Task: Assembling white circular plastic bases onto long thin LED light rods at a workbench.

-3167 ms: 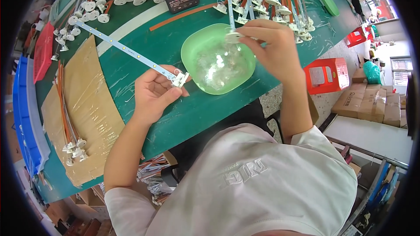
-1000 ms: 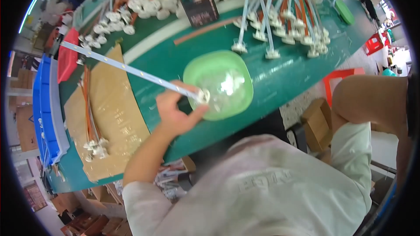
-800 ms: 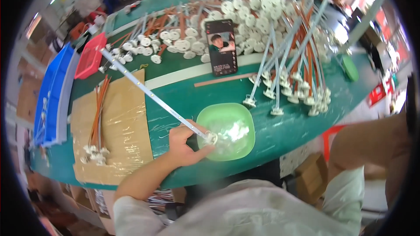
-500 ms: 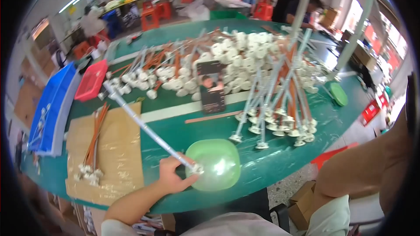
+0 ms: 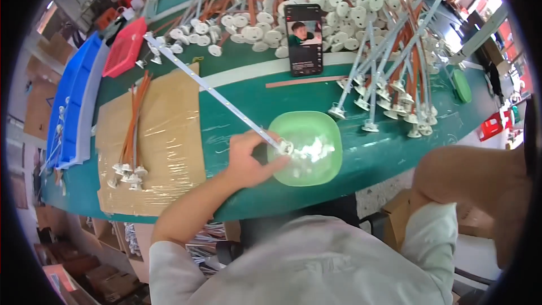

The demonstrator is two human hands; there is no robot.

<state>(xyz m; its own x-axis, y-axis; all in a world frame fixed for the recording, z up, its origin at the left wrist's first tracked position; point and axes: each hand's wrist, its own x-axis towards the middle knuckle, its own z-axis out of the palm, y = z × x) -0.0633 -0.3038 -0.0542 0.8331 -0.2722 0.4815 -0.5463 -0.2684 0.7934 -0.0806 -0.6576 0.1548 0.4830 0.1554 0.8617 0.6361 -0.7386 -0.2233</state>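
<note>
"What's nearest?"
"The right arm (image 5: pixel 468 175), bent at three o'clock from the bowl. The right hand is out of view, so I cannot tell how its fingers stand."
"And the left hand (image 5: pixel 251 161)?"
"Its fingers pinch the white end piece (image 5: pixel 285 147) of a pale strip (image 5: pixel 228 106), which slants toward ten o'clock. That end overlaps the near-left part of the green bowl (image 5: pixel 305 117); I can't tell whether they touch."
"What's in the bowl?"
"Shiny clear pieces, too blurred to make out."
"Further off?"
"On the green counter (image 5: pixel 237 87), a cardboard sheet (image 5: pixel 178 152) at nine o'clock, bearing a bundle of orange strips (image 5: pixel 134 127). Between one and two, a cluster of white-footed strips (image 5: pixel 405 99)."
"Beyond?"
"A phone (image 5: pixel 305 62) at twelve, a red basket (image 5: pixel 125 48) at ten, then heaped white discs (image 5: pixel 342 9)."
</note>
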